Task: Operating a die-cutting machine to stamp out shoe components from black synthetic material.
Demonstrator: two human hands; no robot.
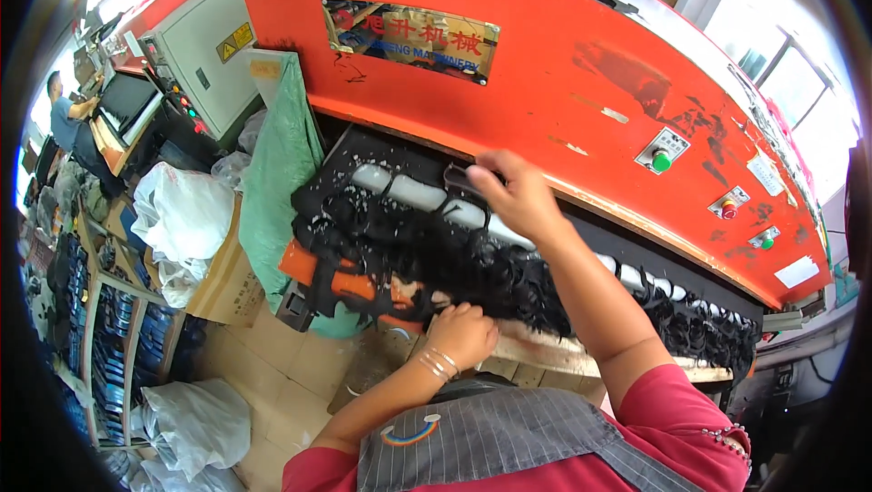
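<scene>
My right hand (516, 194) is over the far part of the black work surface. Its thumb and fingers are bent around the end of a dark loop-shaped frame (461, 179), possibly a cutting die; motion blurs it a little. Below the frame runs a row of white blocks (416, 192), with dark bands between them. A thick tangle of black cut strips (413, 251) lies in front of the row. My left hand (461, 337) is curled closed at the near edge, against the strips. What its fingers hold, if anything, is hidden.
A large orange machine (545, 65) rises behind the surface, with green and red buttons on its face. At left are a green sheet (277, 174), white plastic bags (182, 210) and a cardboard box (232, 283). Another person (68, 119) works at the far left.
</scene>
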